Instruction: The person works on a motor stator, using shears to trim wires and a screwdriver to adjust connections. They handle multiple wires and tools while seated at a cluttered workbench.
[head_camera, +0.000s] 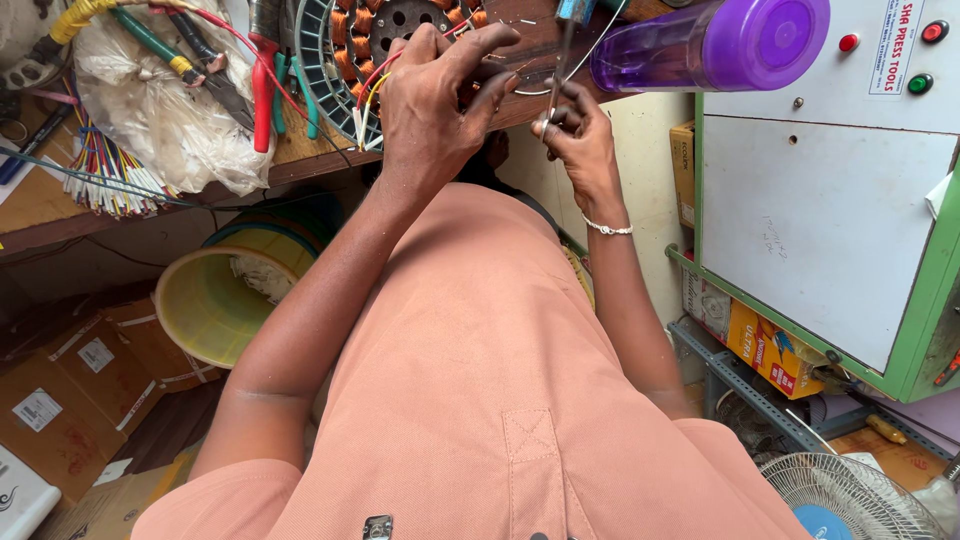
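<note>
Bright, even daylight, soft shadows under the bench, wide-angle bending at the edges, mostly sharp focus

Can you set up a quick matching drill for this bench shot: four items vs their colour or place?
Items:
1. bottle
2. bucket
3. motor stator
4. bracelet

Descriptions:
A. yellow, below the workbench
B. on the right hand's wrist
C. purple, lying on its side
D. copper coils, under the left hand

Pairs: 1-C, 2-A, 3-D, 4-B
</note>
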